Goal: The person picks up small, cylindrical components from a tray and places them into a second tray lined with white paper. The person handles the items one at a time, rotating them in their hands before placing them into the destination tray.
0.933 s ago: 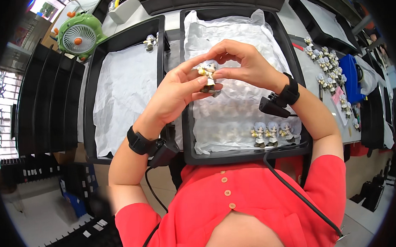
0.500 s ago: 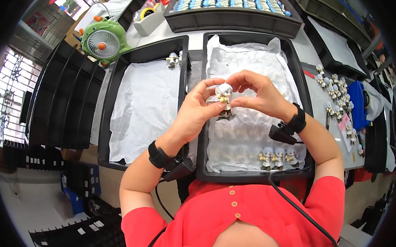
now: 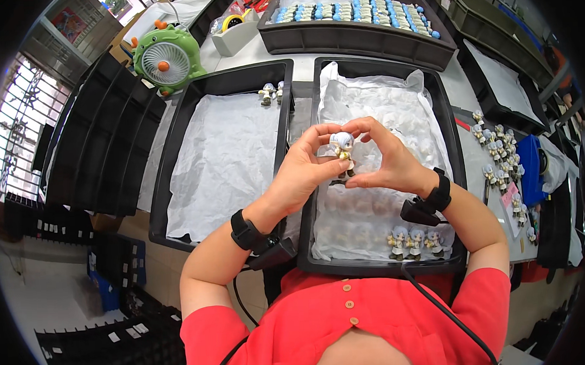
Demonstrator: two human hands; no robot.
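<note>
Above the right-hand black tray (image 3: 460,175), a small chibi figurine (image 3: 344,153) with pale hair and a white-gold outfit is held upright. My left hand (image 3: 303,172) grips its body from the left between thumb and fingers. My right hand (image 3: 394,158) curves around the other side, its fingertips by the head and its thumb by the feet; both seem to touch it. White crumpled sheeting (image 3: 353,229) lines this tray, covering lumpy rows of things I cannot make out. Three similar figurines (image 3: 414,243) stand at its near right corner.
To the left, another black tray (image 3: 219,79) holds paper lining and a couple of figurines (image 3: 268,94) in its far right corner. A grey crate (image 3: 358,44) of blue-and-white parts stands behind. Also around are a green fan (image 3: 166,61), several loose figurines (image 3: 500,150) and a blue box (image 3: 532,159).
The whole view has shifted slightly, moving the scene down and right. Between my hands the figurine has turned a little and now faces more to the right. Both hands stay around it.
</note>
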